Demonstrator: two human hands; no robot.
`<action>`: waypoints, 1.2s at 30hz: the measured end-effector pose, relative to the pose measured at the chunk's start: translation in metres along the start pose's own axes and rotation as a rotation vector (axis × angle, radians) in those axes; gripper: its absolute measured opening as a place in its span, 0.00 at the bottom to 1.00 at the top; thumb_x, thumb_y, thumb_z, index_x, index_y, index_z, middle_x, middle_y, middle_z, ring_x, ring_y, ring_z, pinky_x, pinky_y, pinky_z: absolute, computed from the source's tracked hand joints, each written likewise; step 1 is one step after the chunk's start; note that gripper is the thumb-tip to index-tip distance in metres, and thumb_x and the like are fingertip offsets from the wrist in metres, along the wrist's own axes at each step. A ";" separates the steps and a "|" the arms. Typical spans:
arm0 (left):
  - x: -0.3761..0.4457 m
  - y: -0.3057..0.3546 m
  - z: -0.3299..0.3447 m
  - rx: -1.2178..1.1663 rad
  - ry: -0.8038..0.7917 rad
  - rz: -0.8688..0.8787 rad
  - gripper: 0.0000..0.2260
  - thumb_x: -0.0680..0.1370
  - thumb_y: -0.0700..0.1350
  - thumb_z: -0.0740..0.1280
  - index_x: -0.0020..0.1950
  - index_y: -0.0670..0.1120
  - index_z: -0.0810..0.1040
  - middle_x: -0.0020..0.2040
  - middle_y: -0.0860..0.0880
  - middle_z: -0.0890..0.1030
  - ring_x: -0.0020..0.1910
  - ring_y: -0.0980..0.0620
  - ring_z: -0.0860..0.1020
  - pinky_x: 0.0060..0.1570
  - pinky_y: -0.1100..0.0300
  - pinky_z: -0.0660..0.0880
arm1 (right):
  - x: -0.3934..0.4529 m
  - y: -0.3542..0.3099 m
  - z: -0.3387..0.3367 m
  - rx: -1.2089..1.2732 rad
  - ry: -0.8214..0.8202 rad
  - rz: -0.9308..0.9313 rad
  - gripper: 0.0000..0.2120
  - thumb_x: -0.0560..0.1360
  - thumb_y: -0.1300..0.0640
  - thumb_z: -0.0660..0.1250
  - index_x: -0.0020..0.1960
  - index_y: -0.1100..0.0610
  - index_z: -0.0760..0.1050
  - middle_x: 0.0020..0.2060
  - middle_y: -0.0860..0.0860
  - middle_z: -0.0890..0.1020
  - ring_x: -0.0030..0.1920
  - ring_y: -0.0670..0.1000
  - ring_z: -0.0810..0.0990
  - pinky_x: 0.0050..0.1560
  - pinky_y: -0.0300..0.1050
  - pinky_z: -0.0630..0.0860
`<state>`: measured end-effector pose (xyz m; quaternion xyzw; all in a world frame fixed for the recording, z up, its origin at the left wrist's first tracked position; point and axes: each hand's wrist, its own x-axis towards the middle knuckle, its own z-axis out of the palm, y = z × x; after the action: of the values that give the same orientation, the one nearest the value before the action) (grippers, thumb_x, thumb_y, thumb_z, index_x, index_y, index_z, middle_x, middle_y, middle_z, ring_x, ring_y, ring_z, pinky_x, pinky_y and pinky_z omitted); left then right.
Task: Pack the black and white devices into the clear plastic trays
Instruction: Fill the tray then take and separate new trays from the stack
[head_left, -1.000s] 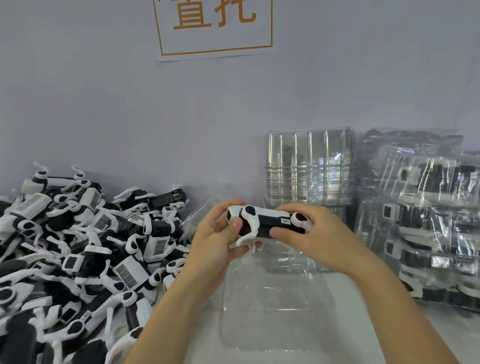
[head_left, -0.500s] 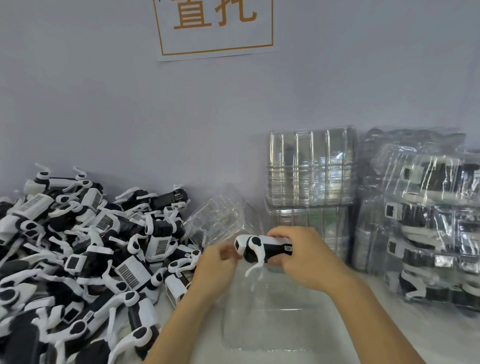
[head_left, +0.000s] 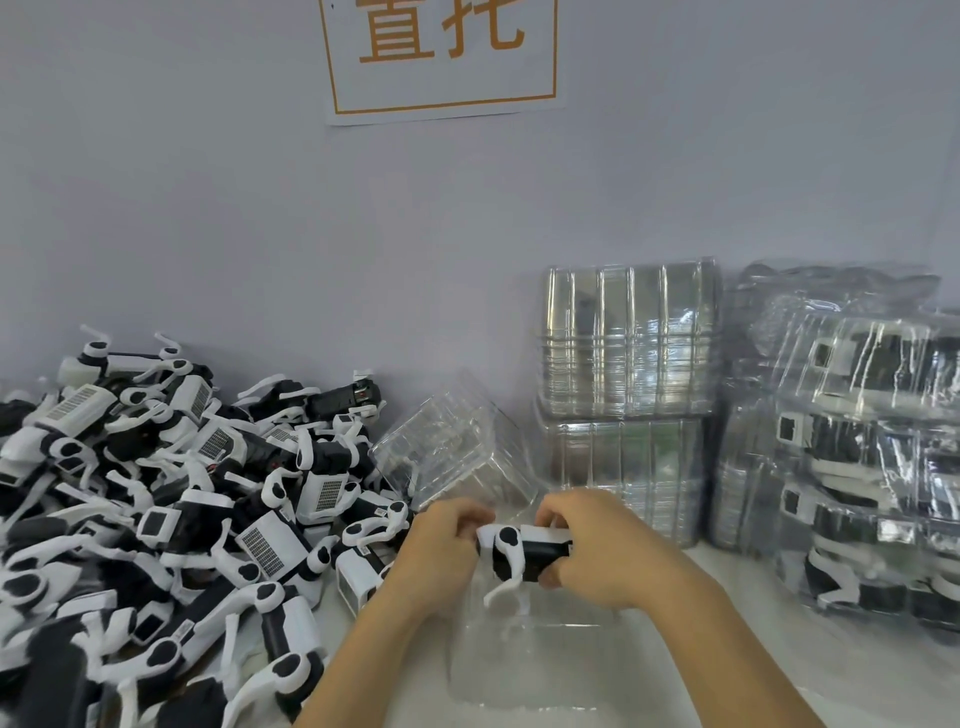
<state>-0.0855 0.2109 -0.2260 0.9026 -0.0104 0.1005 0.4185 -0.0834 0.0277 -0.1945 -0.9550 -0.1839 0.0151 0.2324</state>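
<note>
A black and white device (head_left: 519, 555) is held between both hands just above an open clear plastic tray (head_left: 540, 665) lying on the white table. My right hand (head_left: 597, 551) grips the device's right end, fingers curled over its top and thumb beneath. My left hand (head_left: 441, 545) holds its left end with curled fingers. One white arm of the device hangs down toward the tray. The tray's clear lid (head_left: 457, 452) stands tilted up behind my hands.
A large pile of loose black and white devices (head_left: 171, 509) covers the table's left side. Stacked empty clear trays (head_left: 628, 400) stand against the wall behind. Packed trays in plastic (head_left: 862, 467) are stacked at the right.
Both hands have lowered the device toward the tray and drawn it nearer to me. My left hand's grip has tightened at the device's left end.
</note>
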 end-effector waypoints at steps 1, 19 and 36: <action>0.000 0.000 0.000 -0.008 0.006 -0.002 0.18 0.80 0.31 0.57 0.61 0.43 0.81 0.59 0.49 0.82 0.60 0.54 0.78 0.64 0.61 0.72 | 0.000 0.001 0.002 0.023 -0.007 -0.018 0.16 0.70 0.57 0.76 0.43 0.42 0.71 0.48 0.43 0.76 0.44 0.44 0.76 0.37 0.35 0.69; 0.000 0.010 0.012 0.142 0.151 -0.140 0.14 0.79 0.34 0.59 0.62 0.43 0.77 0.61 0.45 0.78 0.53 0.50 0.76 0.49 0.63 0.70 | 0.001 0.005 0.004 -0.028 0.148 -0.065 0.18 0.69 0.61 0.74 0.54 0.44 0.83 0.45 0.42 0.79 0.48 0.47 0.77 0.47 0.44 0.79; -0.009 0.024 0.031 -0.505 0.144 -0.382 0.06 0.80 0.44 0.66 0.55 0.43 0.75 0.49 0.49 0.78 0.41 0.58 0.74 0.33 0.65 0.66 | 0.008 0.022 0.017 0.228 0.157 -0.052 0.16 0.64 0.62 0.79 0.44 0.42 0.83 0.40 0.39 0.79 0.41 0.39 0.77 0.37 0.30 0.68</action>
<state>-0.0910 0.1714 -0.2286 0.7464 0.1641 0.0780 0.6402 -0.0699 0.0198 -0.2188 -0.9156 -0.1869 -0.0448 0.3532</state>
